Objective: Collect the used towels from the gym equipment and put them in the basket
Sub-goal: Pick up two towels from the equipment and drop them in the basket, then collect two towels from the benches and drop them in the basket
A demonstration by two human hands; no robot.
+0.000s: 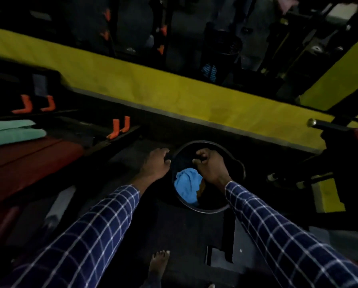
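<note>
A round black basket (239,173) stands on the dark floor. Inside it lie a crumpled light-blue towel (187,189) and a bit of orange-brown cloth (202,187). My left hand (155,164) is at the basket's left rim with its fingers curled. My right hand (211,165) is a fist over the basket's opening. Both seem closed on a dark cloth (182,162) stretched between them, which is hard to make out in the dim light. A folded green towel (14,132) lies on the red bench pad (28,161) at the left.
A yellow padded beam (153,90) runs across behind the basket, with a mirror above it. Orange hooks (120,127) and a black rack stand beside the bench. A metal bar end (312,122) juts in at the right. My bare foot (159,262) is on the floor.
</note>
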